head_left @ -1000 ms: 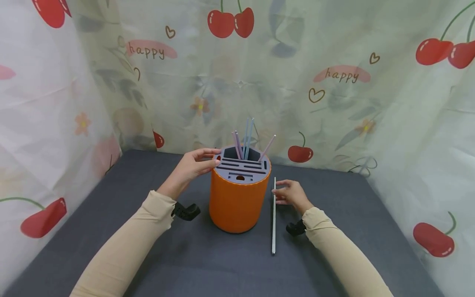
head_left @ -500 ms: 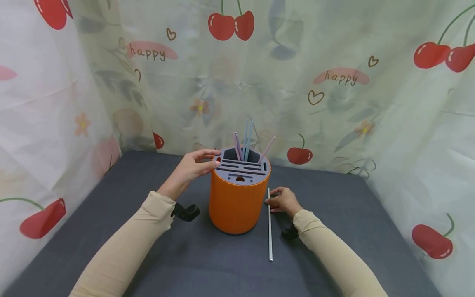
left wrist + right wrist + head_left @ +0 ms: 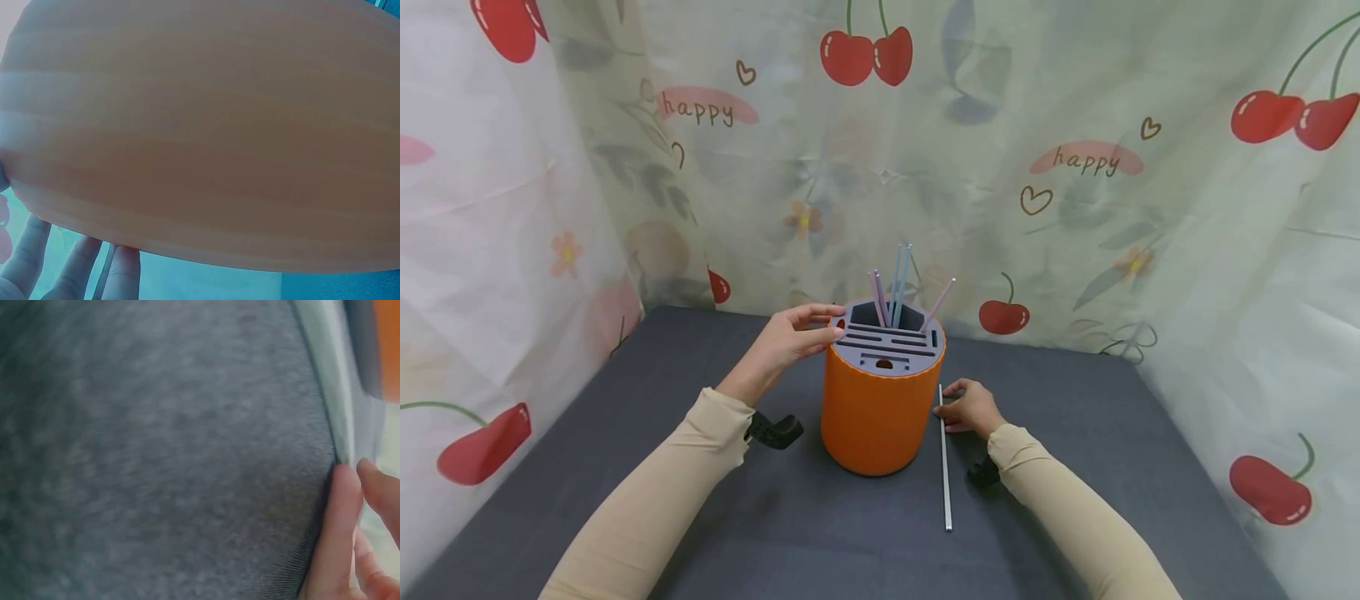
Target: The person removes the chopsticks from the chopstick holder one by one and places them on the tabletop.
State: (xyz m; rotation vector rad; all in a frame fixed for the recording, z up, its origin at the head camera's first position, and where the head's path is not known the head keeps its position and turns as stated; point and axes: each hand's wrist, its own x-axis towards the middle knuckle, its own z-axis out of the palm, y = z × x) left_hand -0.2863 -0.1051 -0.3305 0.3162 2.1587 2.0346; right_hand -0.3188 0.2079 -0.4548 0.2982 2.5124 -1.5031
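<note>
An orange cylindrical desk organizer with a slotted grey top stands upright in the head view. My left hand touches its upper left rim, thumb in front and fingers farther back; in the left wrist view several fairly straight fingers meet its side. To the right of the organizer, my right hand pinches a thin silvery-white stick near its far end. This stick points toward me, low over the table; contact with the cloth is unclear. In the right wrist view the pale stick passes between thumb and finger.
Thin pink sticks and blue sticks stand in the organizer's rear compartment. A pink stick leans right from the top. Dark grey cloth covers the table. Cherry-printed curtains enclose the back and sides.
My right hand has moved left and slightly nearer to me with the stick, closer to the organizer; it slows over the last half second. The left hand stays at the rim.
</note>
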